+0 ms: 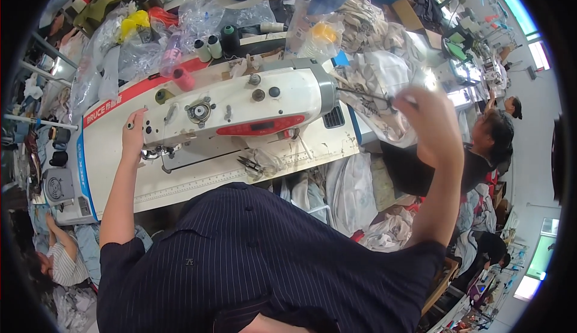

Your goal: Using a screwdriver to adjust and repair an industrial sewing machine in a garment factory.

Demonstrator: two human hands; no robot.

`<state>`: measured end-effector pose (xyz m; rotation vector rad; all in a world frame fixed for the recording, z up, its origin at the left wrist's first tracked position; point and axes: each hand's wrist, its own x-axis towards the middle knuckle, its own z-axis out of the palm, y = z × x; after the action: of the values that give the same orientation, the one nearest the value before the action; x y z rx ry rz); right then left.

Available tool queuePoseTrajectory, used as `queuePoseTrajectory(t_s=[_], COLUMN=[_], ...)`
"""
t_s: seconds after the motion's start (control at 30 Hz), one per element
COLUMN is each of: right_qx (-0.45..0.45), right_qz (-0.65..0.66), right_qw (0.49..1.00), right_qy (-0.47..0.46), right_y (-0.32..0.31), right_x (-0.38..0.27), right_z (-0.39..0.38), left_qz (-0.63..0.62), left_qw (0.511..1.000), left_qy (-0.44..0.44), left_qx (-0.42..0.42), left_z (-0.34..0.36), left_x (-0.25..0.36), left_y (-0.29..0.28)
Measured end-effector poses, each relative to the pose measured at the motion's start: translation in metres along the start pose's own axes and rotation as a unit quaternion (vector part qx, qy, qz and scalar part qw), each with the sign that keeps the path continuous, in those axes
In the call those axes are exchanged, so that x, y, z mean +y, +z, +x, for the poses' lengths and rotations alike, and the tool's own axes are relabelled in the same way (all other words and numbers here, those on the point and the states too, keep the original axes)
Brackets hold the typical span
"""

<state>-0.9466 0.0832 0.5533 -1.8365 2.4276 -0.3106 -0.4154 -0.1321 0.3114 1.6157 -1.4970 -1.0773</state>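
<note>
A white sewing machine [240,107] with a red front panel stands on its table in front of me. My left hand [133,133], a ring on one finger, is closed against the left end of the machine head; its thumb is hidden. My right hand [428,116] is raised off the machine's right end, fingers pinched on a thin dark rod [363,94]. The rod runs level to the grey end of the machine; I cannot make out its tip or exact kind. Thread snips [250,164] lie by a small clear plastic bag [265,163] on the table's near side.
Thread cones [229,39], a pink spool [183,79] and plastic bags [201,17] crowd behind the machine. Patterned fabric [384,71] is heaped at the right. A person in black [415,164] sits close to my right arm; another in stripes [67,264] is at the lower left.
</note>
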Motion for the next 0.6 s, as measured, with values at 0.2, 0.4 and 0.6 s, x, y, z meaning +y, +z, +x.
queuePoseTrajectory(t_s=[0.2, 0.4, 0.6], right_qx=[0.022, 0.219, 0.273], right_qz=[-0.022, 0.15, 0.255], right_qw=[0.997, 0.959, 0.907], right_qy=[-0.065, 0.1, 0.194], right_y=[0.001, 0.122, 0.301], right_x=[0.0, 0.014, 0.046], right_z=[0.037, -0.097, -0.17], left_qz=[0.003, -0.011, -0.004], left_qw=[1.0, 1.0, 1.0], left_qy=[-0.007, -0.027, -0.015], left_qx=[-0.009, 0.002, -0.002], left_z=[0.002, 0.001, 0.0], left_x=[-0.002, 0.002, 0.007], left_y=[0.001, 0.001, 0.004])
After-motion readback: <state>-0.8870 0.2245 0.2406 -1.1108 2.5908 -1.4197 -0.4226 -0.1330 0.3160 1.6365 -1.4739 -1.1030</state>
